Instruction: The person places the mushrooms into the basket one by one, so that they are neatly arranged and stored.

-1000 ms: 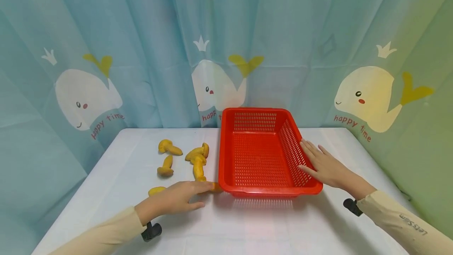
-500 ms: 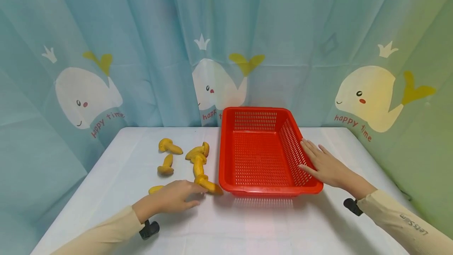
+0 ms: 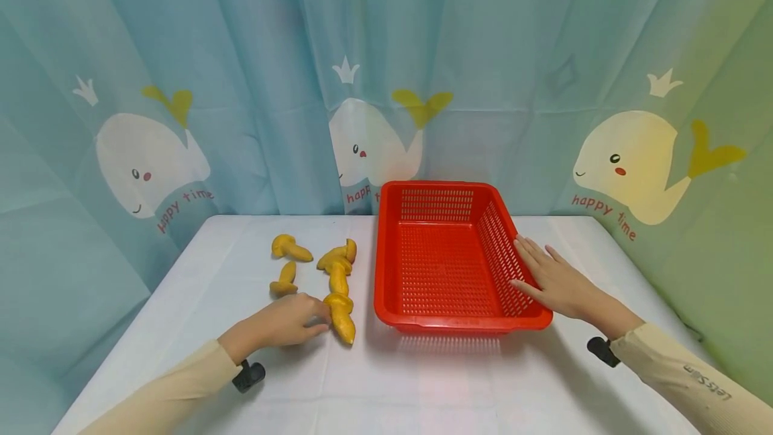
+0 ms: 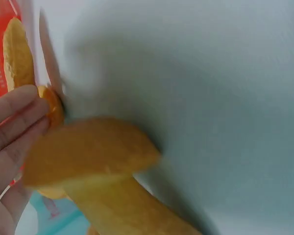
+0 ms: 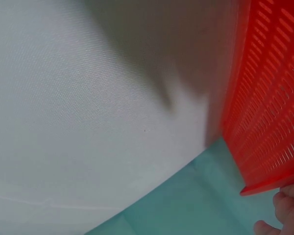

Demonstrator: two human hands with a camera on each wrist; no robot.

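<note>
My left hand (image 3: 292,321) is beside the nearest of several yellow-brown toy mushrooms (image 3: 342,323), its fingertips at the cap. In the left wrist view the fingers (image 4: 19,110) look fairly straight and partly cover a mushroom stem (image 4: 18,54). Another mushroom (image 4: 93,152) looms large and blurred close to that camera; the left arm mostly hides it in the head view. With fingers extended, my right hand (image 3: 561,284) rests on the right rim of a red perforated plastic basket (image 3: 464,322). Only a few right fingertips (image 5: 289,205) show in the right wrist view.
Two mushrooms lie at the left, one farther back (image 3: 291,248) and one nearer (image 3: 284,279). More mushrooms (image 3: 338,264) form a touching line left of the basket. A white-covered table (image 3: 447,388) carries everything, with a whale-print curtain (image 3: 501,86) behind.
My left hand has drawn back to the left. The nearest mushroom has swung round, its stem now pointing toward me instead of at the basket. My right hand and the basket stay in place.
</note>
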